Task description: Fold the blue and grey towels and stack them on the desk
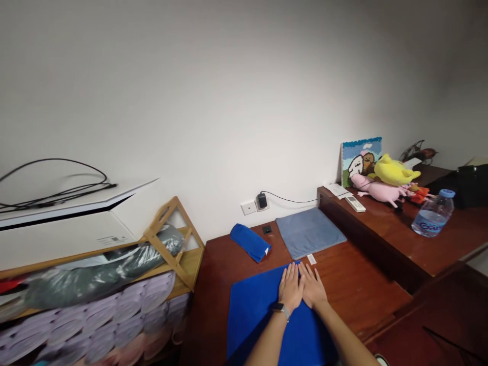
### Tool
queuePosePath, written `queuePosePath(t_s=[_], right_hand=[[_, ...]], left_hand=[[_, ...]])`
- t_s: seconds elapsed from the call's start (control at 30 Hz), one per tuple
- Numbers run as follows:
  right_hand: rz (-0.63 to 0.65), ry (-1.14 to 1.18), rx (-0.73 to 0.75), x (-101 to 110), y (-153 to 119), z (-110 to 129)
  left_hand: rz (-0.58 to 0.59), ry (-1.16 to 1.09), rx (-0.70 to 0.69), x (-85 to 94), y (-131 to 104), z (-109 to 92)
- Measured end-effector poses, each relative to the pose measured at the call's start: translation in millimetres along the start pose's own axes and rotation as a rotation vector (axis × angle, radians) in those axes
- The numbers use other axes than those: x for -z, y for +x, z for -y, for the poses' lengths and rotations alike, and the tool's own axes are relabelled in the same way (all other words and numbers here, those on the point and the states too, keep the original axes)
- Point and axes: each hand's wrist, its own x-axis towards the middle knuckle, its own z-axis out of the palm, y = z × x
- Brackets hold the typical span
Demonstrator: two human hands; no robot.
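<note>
A bright blue cloth (251, 310) lies spread out over the near part of the wooden desk. My left hand (291, 288), with a watch on its wrist, rests flat on this cloth near its far edge. Right beside it my right hand (313, 290) also lies flat, fingers stretched forward, the two hands touching along their inner sides. Beyond them, a folded blue cloth (249, 242) sits toward the wall. To its right a grey-blue cloth (310, 233) lies flat, with a white tag (311, 259) at its near edge.
On the raised desk section (404, 239) at right are a water bottle (432, 216), plush toys (394, 170), a remote control (355, 204) and a picture (362, 158). A charger (262, 200) with a black cable is plugged into the wall. A wooden rack (194, 259) stands at left.
</note>
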Motion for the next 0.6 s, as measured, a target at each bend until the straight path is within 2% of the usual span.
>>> queuePosePath(t_s=[0.03,0.1,0.27,0.33,0.43,0.6], right_hand=[[-0.003,0.002,-0.012,-0.2,0.4,0.2],[-0.007,0.002,-0.043,0.3,0.8,1.3],[-0.016,-0.02,-0.066,2.0,-0.2,3.4],[-0.011,-0.032,-0.076,2.5,-1.0,3.7],[0.023,-0.056,-0.098,4.4,-1.1,4.9],[0.002,-0.086,-0.073,7.9,5.1,7.4]], left_hand=[[0.0,0.005,0.011,-0.2,-2.8,8.0],[-0.018,0.035,0.062,5.0,-17.7,37.3],[-0.097,0.172,0.393,32.3,-83.2,144.9],[-0.13,0.197,0.456,39.4,-104.6,176.9],[-0.161,0.199,0.471,40.9,-118.8,196.7],[-0.214,0.216,0.477,34.1,-114.0,190.6]])
